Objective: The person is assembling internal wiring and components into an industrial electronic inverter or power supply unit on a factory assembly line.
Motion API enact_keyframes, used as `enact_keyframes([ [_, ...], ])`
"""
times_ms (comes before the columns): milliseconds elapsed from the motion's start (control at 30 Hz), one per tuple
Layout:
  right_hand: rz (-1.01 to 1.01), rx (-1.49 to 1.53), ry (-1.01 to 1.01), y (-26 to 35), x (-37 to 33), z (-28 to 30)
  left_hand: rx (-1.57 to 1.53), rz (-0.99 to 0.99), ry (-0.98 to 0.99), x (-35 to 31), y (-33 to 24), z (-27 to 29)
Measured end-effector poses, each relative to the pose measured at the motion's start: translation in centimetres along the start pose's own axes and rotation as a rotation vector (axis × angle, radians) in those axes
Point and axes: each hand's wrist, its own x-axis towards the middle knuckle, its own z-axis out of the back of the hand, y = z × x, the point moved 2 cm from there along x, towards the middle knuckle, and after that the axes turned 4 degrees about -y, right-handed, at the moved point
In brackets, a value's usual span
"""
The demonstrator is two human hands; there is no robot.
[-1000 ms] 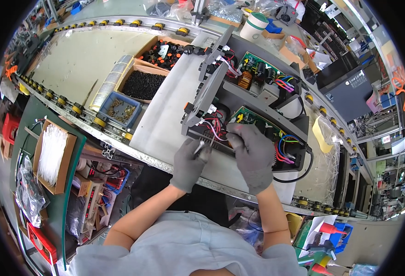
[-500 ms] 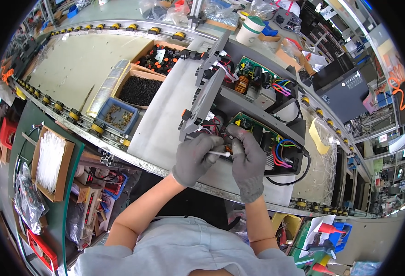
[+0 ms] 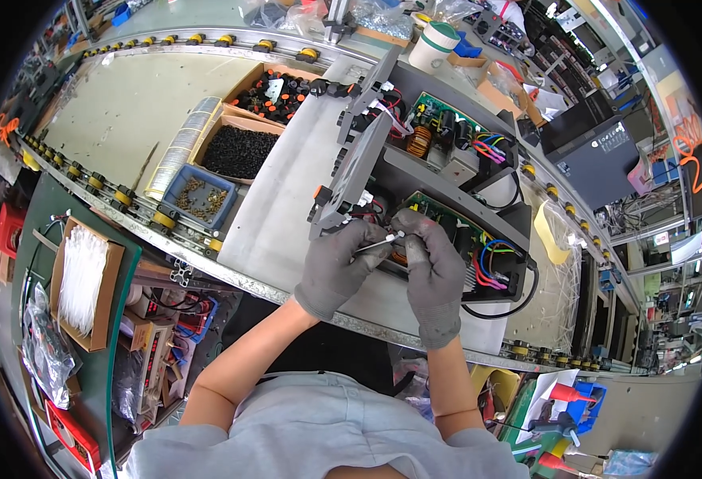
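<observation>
My left hand point(image 3: 336, 267) and my right hand point(image 3: 433, 275), both in grey gloves, meet over the front of the nearer open grey device housing point(image 3: 438, 191). A thin white cable tie point(image 3: 378, 242) runs between them. My left fingers are closed around its lower length, and my right thumb and forefinger pinch near its head end. Behind my fingers, small wires with white connectors come off the tilted grey front panel point(image 3: 359, 176); the fingers partly hide them. Inside the housing sits a circuit board point(image 3: 434, 209) with black cylinders. Coloured wires point(image 3: 490, 259) show right of my right hand.
A second open housing point(image 3: 446, 104) stands just behind. Left of them are a tray of black screws point(image 3: 239, 152), a box of black-and-orange parts point(image 3: 275, 96) and a blue bin of brass-coloured pieces point(image 3: 201, 198). White cable ties fill a cardboard box point(image 3: 114, 291) on the green side table.
Both hands stay close together over the nearer housing. The cable tie has tilted, its right end now higher, and my left fingers have shifted slightly up along with it.
</observation>
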Motion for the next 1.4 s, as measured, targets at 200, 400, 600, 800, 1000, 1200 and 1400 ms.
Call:
enact_keyframes([
  [200, -0.031, -0.025, 0.012, 0.0, -0.1, 0.1, -0.007, -0.012, -0.003, 0.1, 0.1, -0.1],
  [400, -0.006, -0.047, 0.008, 0.1, -0.3, 0.1, 0.000, -0.045, -0.017, -0.4, 0.1, 0.0],
  [600, -0.067, -0.007, 0.043, 0.2, -0.4, 0.2, -0.025, -0.102, 0.026, -0.3, 0.5, 0.2],
  [800, -0.011, -0.057, 0.067, -0.6, -1.3, 0.5, 0.120, -0.111, -0.137, -1.4, 0.5, 0.0],
  [1000, 0.011, 0.104, 0.248, -0.8, -4.6, 0.0, 0.269, -0.072, -0.272, -1.7, 1.2, -0.3],
  [1200, -0.210, 0.069, 0.490, -0.2, -5.9, 0.7, 0.400, -0.155, -0.368, -1.5, 1.2, -0.8],
  [1400, 0.001, -0.135, 0.325, 2.9, 0.6, 4.0, 0.403, -0.008, -0.223, -2.1, -1.0, 1.1],
])
